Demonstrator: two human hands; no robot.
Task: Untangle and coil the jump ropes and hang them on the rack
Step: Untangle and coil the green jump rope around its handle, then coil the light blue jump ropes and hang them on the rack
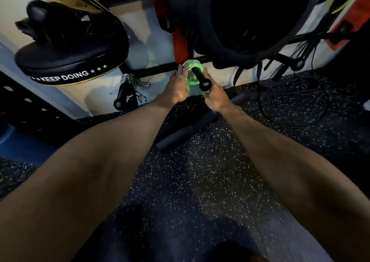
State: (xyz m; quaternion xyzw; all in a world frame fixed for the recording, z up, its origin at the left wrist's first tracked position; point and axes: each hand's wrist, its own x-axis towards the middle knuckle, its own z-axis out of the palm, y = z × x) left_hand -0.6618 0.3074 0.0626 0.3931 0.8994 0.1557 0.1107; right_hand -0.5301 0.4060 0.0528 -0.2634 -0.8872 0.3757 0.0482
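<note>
Reaching toward the rack (154, 72), both hands are working at the green jump rope (190, 70), which is sitting coiled around a black peg (200, 77) low on the rack, just below a red strap (181, 45). The left hand (177, 88) is pressing straight fingers (180, 75) against the coil's left side, gripping nothing. The right hand (215, 99) is curling its fingers around a green stretch of rope under the peg's knobbed end. A black focus pad (70, 57) is hanging at left above the speckled floor (200, 171).

Arms: both bare, stretched forward. Left hand (178, 88): fingers straight, against rope (190, 68). Right hand (216, 99): curled, apparently gripping rope.
</note>
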